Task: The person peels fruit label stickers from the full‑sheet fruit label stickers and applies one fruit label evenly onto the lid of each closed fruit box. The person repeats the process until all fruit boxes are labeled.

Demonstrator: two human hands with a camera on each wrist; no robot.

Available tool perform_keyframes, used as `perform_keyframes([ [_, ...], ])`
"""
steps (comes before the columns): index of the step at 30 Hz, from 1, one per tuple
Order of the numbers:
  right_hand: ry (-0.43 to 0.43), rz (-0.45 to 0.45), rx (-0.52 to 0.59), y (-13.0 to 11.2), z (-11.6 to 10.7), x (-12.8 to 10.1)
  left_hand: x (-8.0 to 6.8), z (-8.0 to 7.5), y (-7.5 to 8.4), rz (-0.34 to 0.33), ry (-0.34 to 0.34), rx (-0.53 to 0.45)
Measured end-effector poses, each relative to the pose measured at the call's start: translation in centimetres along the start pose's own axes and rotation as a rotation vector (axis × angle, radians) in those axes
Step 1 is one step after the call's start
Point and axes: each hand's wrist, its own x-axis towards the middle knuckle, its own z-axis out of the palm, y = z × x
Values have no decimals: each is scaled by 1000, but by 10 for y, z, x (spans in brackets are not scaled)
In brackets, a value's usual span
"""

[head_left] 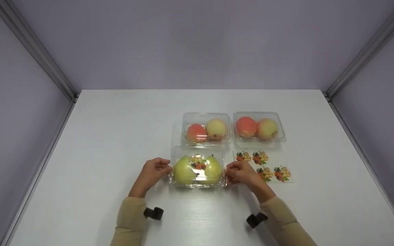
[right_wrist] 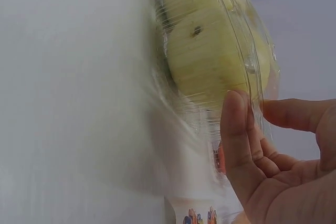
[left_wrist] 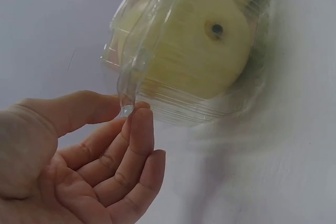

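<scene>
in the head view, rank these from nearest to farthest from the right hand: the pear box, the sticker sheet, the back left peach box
1. pear box: its right edge is pinched by the right hand.
2. sticker sheet: just right of and behind that hand.
3. back left peach box: behind the pear box, farthest away.

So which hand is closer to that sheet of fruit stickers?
Right. The right hand grips the pear box just beside the sticker sheet; the left hand is across the box.

You're in a staged recording booth, not a home: plain white bench (head_left: 115,143), bare lilac wall panels (head_left: 197,41) on three sides, aluminium corner rails (head_left: 34,51), no furniture.
</scene>
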Motion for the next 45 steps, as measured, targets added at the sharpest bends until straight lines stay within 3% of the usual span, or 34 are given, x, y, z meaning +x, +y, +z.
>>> perform_keyframes([
  [6,14,38,-3,-1,6,5,2,-5,-3,-34,0,-8],
  [25,-59,5,12,-10,29,17,-2,-35,-14,-83,-9,-29],
  [32,-46,20,33,-12,39,21,-2,-43,-19,-67,-8,-34],
  [45,-21,19,49,-13,57,27,-4,-54,-22,-124,21,-20],
])
